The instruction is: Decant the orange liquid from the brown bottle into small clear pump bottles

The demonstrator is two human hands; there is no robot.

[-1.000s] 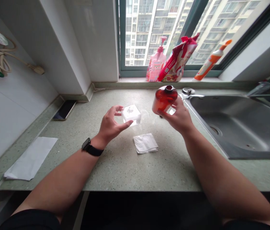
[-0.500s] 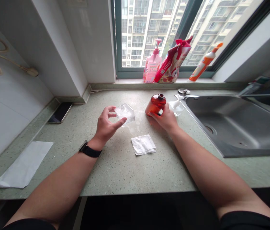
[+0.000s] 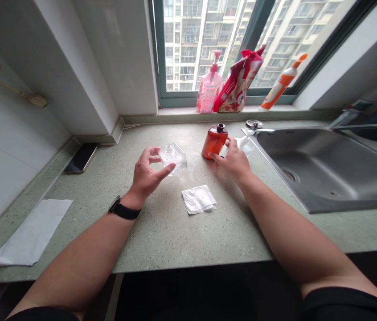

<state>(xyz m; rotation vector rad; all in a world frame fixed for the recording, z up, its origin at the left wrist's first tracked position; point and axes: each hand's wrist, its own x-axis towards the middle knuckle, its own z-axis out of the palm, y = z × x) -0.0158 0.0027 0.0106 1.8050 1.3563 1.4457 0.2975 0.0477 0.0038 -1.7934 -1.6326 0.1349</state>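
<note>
My left hand (image 3: 147, 173) grips a clear, angular container (image 3: 174, 157) between thumb and fingers, tilted over the counter. What is inside it cannot be made out. My right hand (image 3: 233, 159) has its thumb and fingers around the lower part of an amber bottle (image 3: 214, 143). The bottle is upright, with an uncapped neck, and appears to rest on the counter. Just behind the right hand lies a white pump head (image 3: 243, 141) with something clear around it, partly hidden. A folded white tissue (image 3: 199, 199) lies between my forearms.
To the right is a steel sink (image 3: 338, 178) with a faucet (image 3: 364, 127). A pink pump bottle (image 3: 208, 91), a red bag (image 3: 238, 84) and an orange-white bottle (image 3: 280, 88) stand on the window sill. A phone (image 3: 81, 158) and folded paper (image 3: 34, 229) lie at left.
The amber bottle has gone from tilted to upright in my right hand. My left hand and the clear container have barely moved. The whole view has shifted slightly.
</note>
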